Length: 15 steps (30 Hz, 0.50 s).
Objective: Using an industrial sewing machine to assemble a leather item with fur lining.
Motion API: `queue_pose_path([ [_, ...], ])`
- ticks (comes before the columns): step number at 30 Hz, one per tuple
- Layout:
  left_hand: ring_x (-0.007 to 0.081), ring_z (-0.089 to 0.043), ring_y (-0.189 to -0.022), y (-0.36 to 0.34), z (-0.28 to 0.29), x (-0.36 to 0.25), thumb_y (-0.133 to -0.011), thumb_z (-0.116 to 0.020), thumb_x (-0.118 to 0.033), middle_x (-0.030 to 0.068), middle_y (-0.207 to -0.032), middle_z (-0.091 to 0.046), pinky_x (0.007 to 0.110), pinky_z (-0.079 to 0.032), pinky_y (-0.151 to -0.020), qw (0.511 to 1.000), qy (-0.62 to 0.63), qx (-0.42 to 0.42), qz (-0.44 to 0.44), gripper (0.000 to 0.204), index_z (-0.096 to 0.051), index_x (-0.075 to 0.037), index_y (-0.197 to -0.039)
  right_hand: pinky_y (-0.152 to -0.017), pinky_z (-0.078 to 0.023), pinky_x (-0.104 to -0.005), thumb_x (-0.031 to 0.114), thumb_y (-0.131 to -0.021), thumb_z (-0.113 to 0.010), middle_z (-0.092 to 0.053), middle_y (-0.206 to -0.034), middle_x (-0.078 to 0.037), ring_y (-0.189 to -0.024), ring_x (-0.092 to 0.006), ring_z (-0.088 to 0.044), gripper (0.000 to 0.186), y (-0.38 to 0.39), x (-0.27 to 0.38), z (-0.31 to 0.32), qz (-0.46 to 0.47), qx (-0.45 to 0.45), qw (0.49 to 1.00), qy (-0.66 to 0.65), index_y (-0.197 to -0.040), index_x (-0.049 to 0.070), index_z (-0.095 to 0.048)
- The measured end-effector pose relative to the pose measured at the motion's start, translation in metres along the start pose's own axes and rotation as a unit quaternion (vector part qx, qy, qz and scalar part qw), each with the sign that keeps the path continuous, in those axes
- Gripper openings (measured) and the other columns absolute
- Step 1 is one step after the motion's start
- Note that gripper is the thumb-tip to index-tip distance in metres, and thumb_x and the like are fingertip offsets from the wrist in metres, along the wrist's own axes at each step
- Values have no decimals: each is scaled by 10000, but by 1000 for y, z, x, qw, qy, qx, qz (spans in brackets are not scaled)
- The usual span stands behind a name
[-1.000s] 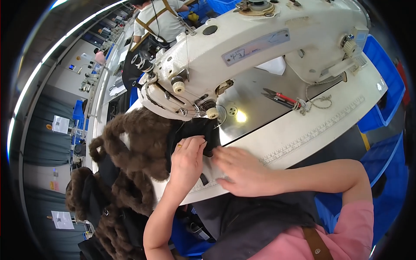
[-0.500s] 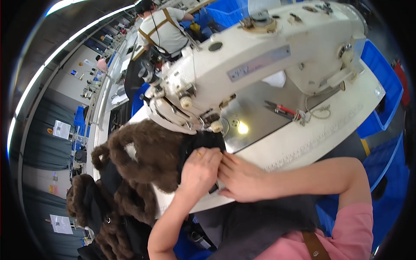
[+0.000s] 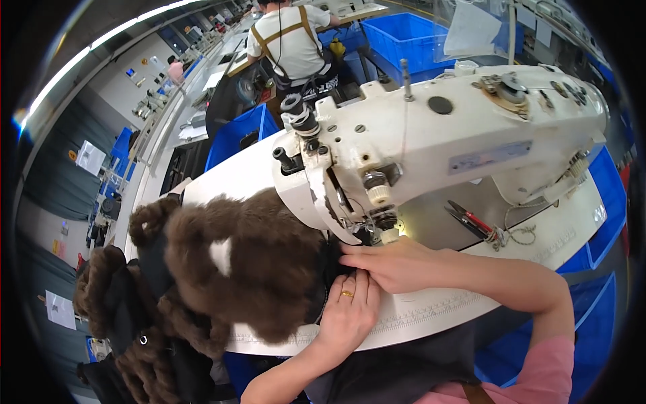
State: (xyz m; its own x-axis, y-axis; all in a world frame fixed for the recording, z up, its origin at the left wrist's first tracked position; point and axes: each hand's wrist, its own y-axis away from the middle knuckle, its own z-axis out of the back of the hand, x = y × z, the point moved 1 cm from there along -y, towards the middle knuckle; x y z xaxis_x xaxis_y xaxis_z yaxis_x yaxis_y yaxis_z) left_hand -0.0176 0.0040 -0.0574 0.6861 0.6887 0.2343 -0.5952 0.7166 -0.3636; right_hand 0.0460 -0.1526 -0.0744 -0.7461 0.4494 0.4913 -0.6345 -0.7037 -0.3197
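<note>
Brown furry piece joined to black fabric lies on the white sewing table, left of and beneath the sewing machine's needle area. My left hand, a ring on one finger, rests open on the black fabric, fingers laid forward. Just above it my right hand is open, its fingers stretched leftward across the black fabric near the presser foot, which is partly hidden. Red-and-black snips tied with cord lie on the metal plate right of the needle.
More fur and black pieces hang over the table's left end. Blue bins stand behind and right of the table. A co-worker in a white shirt works at another table behind; another person is farther back.
My right hand has moved up and left over the fabric, above my left hand, whose fingers have loosened and slid lower. The view has shifted, showing more behind the machine.
</note>
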Motion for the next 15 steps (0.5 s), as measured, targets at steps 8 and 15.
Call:
queue_pose_path([
  [8,266,-628,-882,0,-1,1,-765,-589,-95,205,-1035,-645,369,-518,-880,1000,-20,2,8,295,-635,61,-1011,-581,-536,-349,127,-810,-595,-641,-1247,-55,-714,-249,-663,381,23,-8,3,38,-34,998,37,-1187,112,-646],
  [15,256,-639,-885,-4,0,-2,-778,-589,-84,197,-1038,-654,351,-519,-878,1000,-25,-5,14,252,-645,48,-986,-618,-527,-311,139,-791,-604,-636,-1007,-65,-801,-209,-589,415,27,-5,13,-50,-17,986,158,-1196,53,-634],
])
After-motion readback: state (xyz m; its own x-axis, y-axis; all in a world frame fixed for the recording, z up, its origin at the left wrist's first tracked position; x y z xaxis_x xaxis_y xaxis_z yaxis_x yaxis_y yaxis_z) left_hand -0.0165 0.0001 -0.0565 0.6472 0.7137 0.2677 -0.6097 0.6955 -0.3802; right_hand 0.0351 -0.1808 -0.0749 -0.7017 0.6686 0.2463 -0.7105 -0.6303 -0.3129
